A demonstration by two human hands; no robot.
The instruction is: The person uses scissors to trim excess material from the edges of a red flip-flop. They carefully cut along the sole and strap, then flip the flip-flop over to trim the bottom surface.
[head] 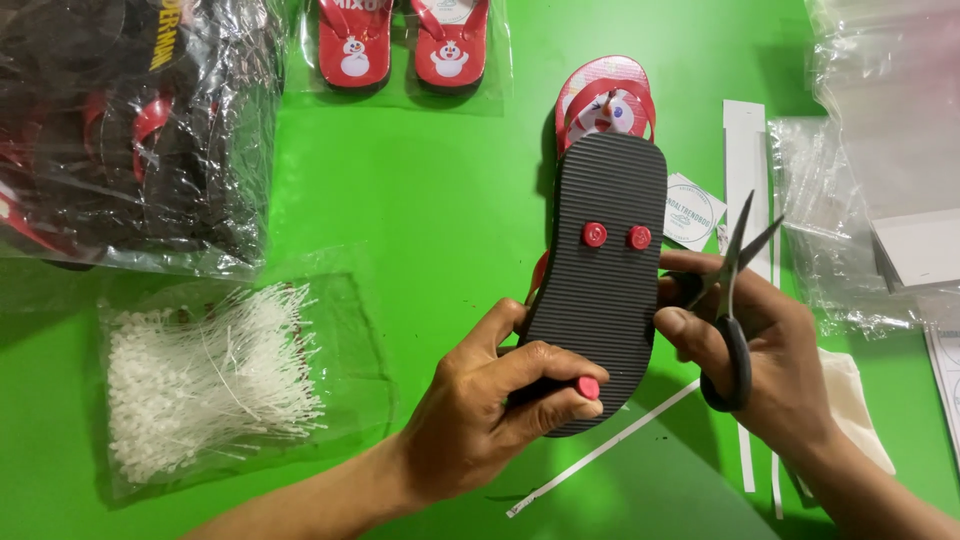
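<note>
From the head camera, the landmark is the pair of flip-flops (605, 270) held over the green table (420, 200), the black ribbed sole of the upper one facing up with three red strap plugs showing; a second red sandal peeks out at the far end. The left hand (490, 410) is curled around the near end of the pair, thumb along its left edge and fingers pressed over the sole by the nearest red plug. The right hand (765, 360) sits just right of the pair, its fingers through the black handles of a pair of scissors (735, 300) whose blades stand slightly parted, pointing away, beside a round paper tag (692, 212) at the pair's right edge. Left of the pair lies a clear bag of white plastic tag fasteners (210, 385); beyond that, a large bag of dark sandals (130, 130). Farther away than the pair lies a bagged red pair (405, 45). White paper strips (745, 150) and clear empty bags (860, 200) lie to the right.
</note>
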